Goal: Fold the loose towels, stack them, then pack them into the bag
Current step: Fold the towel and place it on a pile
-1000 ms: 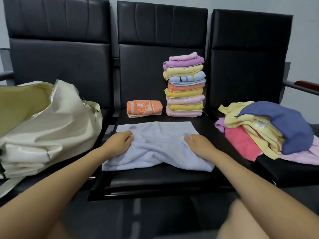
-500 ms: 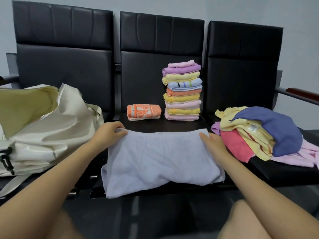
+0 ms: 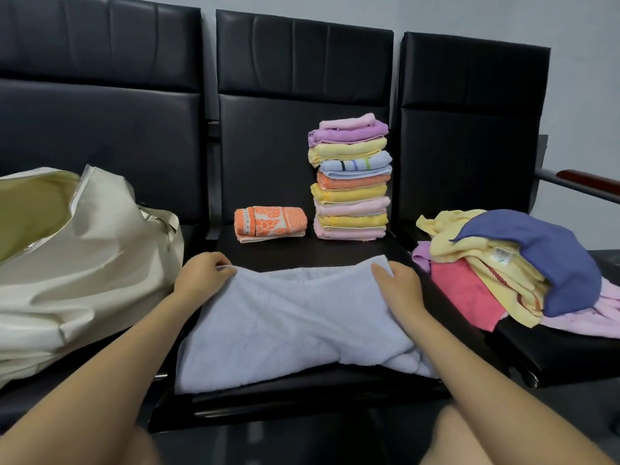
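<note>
**Towel folding: both hands on far edge**

The pale blue towel (image 3: 285, 323) lies across the middle seat (image 3: 302, 253). The left hand (image 3: 201, 276) and right hand (image 3: 399, 286) each grasp a far corner of it. The folded stack (image 3: 350, 177) stands behind; the open bag (image 3: 77, 263) sits left, the loose pile (image 3: 503, 263) right

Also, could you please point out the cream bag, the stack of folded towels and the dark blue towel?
cream bag (image 3: 90, 263): head view, on its creased side panel.
stack of folded towels (image 3: 350, 193): head view, on a yellow towel mid-stack.
dark blue towel (image 3: 550, 260): head view, on its rounded top.
</note>
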A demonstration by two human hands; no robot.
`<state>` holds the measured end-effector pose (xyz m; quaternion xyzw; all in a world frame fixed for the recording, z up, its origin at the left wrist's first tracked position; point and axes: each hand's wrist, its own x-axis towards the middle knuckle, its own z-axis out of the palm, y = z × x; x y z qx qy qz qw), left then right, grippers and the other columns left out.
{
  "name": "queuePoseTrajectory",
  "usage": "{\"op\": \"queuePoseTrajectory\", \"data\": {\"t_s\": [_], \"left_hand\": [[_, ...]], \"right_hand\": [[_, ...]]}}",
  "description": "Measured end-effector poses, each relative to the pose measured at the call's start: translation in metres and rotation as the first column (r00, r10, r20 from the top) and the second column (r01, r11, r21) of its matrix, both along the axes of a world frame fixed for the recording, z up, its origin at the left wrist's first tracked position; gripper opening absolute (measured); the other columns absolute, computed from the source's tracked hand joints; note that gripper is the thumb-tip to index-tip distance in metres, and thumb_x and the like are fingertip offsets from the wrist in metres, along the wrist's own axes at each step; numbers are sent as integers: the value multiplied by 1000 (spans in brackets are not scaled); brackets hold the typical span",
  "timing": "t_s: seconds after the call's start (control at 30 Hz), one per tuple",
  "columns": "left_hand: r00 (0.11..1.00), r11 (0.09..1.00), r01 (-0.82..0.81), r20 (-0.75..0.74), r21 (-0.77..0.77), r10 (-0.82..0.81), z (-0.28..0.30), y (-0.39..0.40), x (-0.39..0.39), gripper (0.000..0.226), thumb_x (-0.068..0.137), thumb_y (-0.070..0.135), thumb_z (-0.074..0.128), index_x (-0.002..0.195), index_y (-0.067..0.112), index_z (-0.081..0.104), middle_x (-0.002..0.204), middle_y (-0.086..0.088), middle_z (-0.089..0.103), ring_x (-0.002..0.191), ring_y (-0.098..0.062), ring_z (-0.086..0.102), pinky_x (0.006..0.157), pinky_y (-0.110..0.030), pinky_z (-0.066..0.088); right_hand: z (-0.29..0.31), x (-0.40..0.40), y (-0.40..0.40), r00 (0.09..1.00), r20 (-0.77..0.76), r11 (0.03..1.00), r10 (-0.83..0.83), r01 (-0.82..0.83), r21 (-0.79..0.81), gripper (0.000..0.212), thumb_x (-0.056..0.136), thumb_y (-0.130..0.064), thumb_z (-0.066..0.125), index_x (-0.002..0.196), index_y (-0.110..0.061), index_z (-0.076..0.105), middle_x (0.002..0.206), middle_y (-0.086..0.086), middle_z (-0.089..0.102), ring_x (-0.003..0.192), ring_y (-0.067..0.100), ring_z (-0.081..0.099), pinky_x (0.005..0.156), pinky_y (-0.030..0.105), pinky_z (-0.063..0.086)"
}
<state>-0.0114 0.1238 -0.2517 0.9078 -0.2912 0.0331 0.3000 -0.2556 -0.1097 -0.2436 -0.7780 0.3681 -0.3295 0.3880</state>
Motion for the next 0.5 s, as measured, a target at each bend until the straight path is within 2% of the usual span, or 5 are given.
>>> {"op": "queuePoseTrajectory", "data": {"t_s": [0.13, 0.3, 0.37, 0.4, 0.5], "left_hand": [[993, 983, 80, 73, 163, -93, -10, -6, 7, 13, 92, 33, 62, 95, 22, 66, 96, 1, 56, 89, -14, 54, 80, -28, 45], [983, 971, 131, 98, 202, -154, -11, -7, 12, 13, 94, 31, 59, 100, 21, 65, 94, 5, 50, 90, -13, 52, 82, -27, 45], [981, 969, 150, 95, 198, -171, -12, -5, 13, 13, 94, 28, 58, 101, 20, 66, 94, 5, 51, 87, -12, 50, 80, -26, 44], [982, 969, 152, 85, 194, -171, -12, -4, 13, 12, 94, 28, 59, 100, 20, 65, 95, 4, 52, 86, -12, 51, 78, -25, 43], [987, 972, 147, 44, 185, -157, -9, 0, 15, 9, 92, 30, 62, 97, 24, 63, 97, 3, 56, 85, -12, 54, 72, -23, 39]], "right_hand": [[18, 16, -19, 996, 72, 997, -59, 62, -42, 35, 93, -17, 53, 60, -14, 42, 60, 1, 42, 57, 13, 36, 52, 30, 25], [13, 49, -48, 991, -129, 997, -36, 26, -76, 31, 91, -18, 53, 60, -16, 47, 64, 1, 47, 69, 22, 45, 52, 30, 26], [-7, 54, -51, 940, -335, 994, -59, 25, -106, 18, 93, -23, 52, 77, -16, 60, 81, 5, 57, 85, 26, 52, 59, 29, 36], [-16, 55, -51, 906, -415, 987, -77, 11, -159, 17, 94, -25, 52, 96, -14, 65, 98, 9, 60, 97, 28, 54, 68, 30, 42], [-21, 57, -47, 860, -494, 956, -131, -21, -291, 35, 96, -26, 50, 128, -12, 55, 126, 13, 50, 118, 28, 44, 86, 36, 43]]}}
